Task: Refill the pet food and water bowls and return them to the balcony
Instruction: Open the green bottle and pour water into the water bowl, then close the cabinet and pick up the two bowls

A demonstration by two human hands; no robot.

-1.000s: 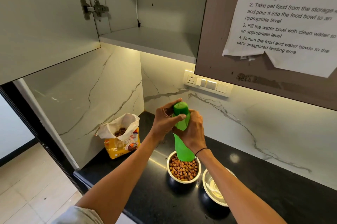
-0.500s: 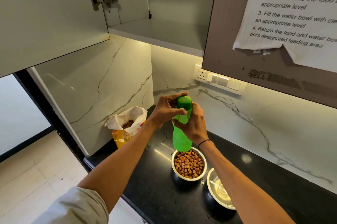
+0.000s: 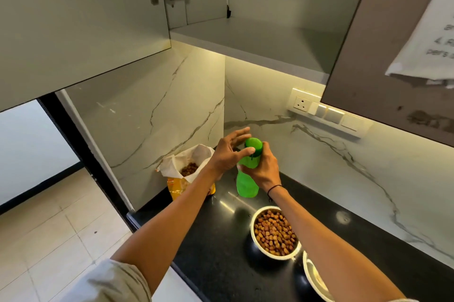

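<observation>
A green water bottle with its green cap on stands near the back corner of the black counter. My right hand grips its upper body. My left hand is beside the cap with fingers spread, its thumb against the bottle's neck. A steel bowl full of brown kibble sits nearer to me. The second steel bowl shows only partly at the bottom edge, behind my right forearm; I cannot tell what it contains.
An open yellow pet food bag stands in the left corner against the marble wall. Overhead, an open cabinet door and a bare shelf hang close. A socket and switch strip is on the back wall. Tiled floor lies left.
The bottle moved away from above the food bowl toward the back corner and now stands lower. My left hand let go of the cap and spread its fingers. The view tilted up.
</observation>
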